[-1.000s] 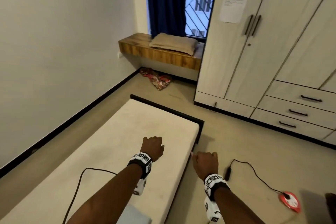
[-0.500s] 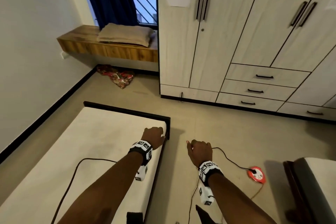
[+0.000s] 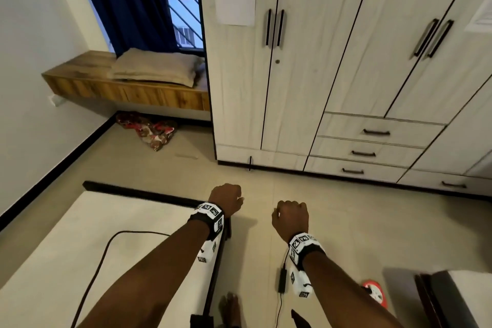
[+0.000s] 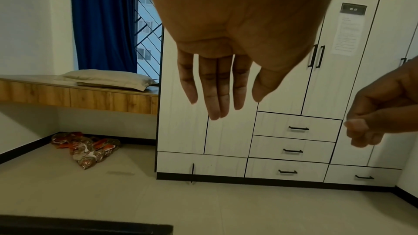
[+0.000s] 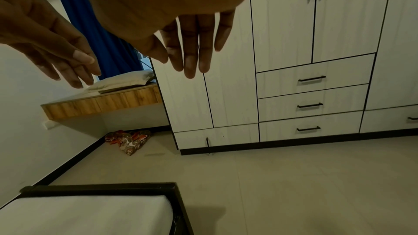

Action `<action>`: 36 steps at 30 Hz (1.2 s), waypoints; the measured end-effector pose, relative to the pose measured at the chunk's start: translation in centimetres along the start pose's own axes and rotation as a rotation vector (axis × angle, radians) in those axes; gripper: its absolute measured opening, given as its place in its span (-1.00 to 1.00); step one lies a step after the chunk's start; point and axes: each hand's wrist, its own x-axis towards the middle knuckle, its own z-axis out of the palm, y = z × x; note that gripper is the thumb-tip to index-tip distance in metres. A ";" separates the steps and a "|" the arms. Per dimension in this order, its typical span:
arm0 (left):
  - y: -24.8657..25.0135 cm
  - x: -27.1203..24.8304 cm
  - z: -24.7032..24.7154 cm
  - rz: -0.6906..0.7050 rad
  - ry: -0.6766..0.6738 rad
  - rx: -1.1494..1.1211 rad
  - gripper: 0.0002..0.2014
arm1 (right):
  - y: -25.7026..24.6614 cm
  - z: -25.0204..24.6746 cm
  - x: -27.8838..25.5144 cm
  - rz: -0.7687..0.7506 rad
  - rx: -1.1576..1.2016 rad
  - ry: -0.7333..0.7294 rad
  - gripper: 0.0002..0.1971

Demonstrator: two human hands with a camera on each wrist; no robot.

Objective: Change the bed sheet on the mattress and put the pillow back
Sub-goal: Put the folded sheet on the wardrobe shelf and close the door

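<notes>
The bare white mattress [image 3: 80, 247] lies in a black bed frame [image 3: 138, 190] at the lower left. A beige pillow [image 3: 157, 69] rests on the wooden shelf [image 3: 119, 93] under the window. A crumpled patterned sheet [image 3: 149, 128] lies on the floor below the shelf. My left hand [image 3: 226, 198] hovers over the mattress's far right corner, its fingers [image 4: 217, 96] straight and empty. Just right of the bed, above the floor, my right hand [image 3: 290, 217] holds nothing, with relaxed fingers [image 5: 192, 56].
A tall white wardrobe [image 3: 332, 74] with drawers [image 3: 372, 133] fills the far right wall. A red extension reel [image 3: 374, 291] and its cable lie on the floor by my right arm. Another bed's corner [image 3: 452, 298] shows at the lower right. A blue curtain [image 3: 127, 0] hangs at the window.
My view has swung right, towards the wardrobe. Both hands have shifted from over the mattress edge towards the bed's far corner and the floor beside it, still empty.
</notes>
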 end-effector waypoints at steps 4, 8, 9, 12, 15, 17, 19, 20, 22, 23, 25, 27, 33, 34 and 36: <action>-2.1 9.0 -0.2 0.013 -0.017 -0.008 -0.70 | 0.9 0.7 8.5 0.038 0.021 0.039 -0.78; -3.8 18.2 -1.8 0.047 -0.031 -0.009 -0.68 | 1.7 0.9 17.3 0.049 -0.007 0.031 -0.75; -4.1 20.0 -2.5 0.063 -0.027 0.000 -0.68 | 1.9 0.7 19.1 0.052 -0.020 0.041 -0.75; -5.9 26.6 -4.6 0.113 -0.012 0.004 -0.68 | 1.7 0.2 26.0 0.054 -0.025 0.090 -0.80; -7.7 32.2 -6.2 0.107 0.001 -0.025 -0.70 | 1.4 0.0 31.5 0.084 0.023 0.105 -0.86; -8.7 35.5 -7.5 0.122 0.030 -0.054 -0.69 | 1.1 -0.2 35.1 0.047 -0.032 0.136 -0.81; -9.5 38.6 -8.8 0.135 0.058 -0.075 -0.68 | 0.6 -0.8 38.9 0.023 -0.048 0.125 -0.77; -9.8 40.0 -9.4 0.136 0.073 -0.076 -0.68 | 0.5 -0.9 40.8 0.024 -0.037 0.132 -0.76; -10.5 43.0 -10.5 0.123 0.120 -0.090 -0.66 | 0.4 -1.3 44.4 0.028 -0.026 0.158 -0.76; -10.7 44.7 -11.3 0.109 0.152 -0.106 -0.63 | 0.4 -1.6 46.5 0.016 -0.033 0.177 -0.77; -10.8 47.3 -12.7 0.082 0.208 -0.141 -0.53 | 0.1 -2.4 50.0 -0.012 -0.038 0.214 -0.79; -10.8 50.2 -13.8 0.058 0.275 -0.148 -0.46 | 0.0 -3.0 53.8 -0.024 -0.028 0.237 -0.78; -10.3 59.7 -17.4 0.062 0.346 -0.171 -0.47 | 1.5 -5.1 65.9 -0.019 0.053 0.300 -0.82; -10.1 61.1 -18.1 0.073 0.360 -0.180 -0.48 | 1.9 -5.6 67.9 -0.024 0.061 0.310 -0.82; -9.5 64.5 -19.6 0.103 0.406 -0.193 -0.50 | 2.9 -6.4 72.2 -0.034 0.063 0.351 -0.84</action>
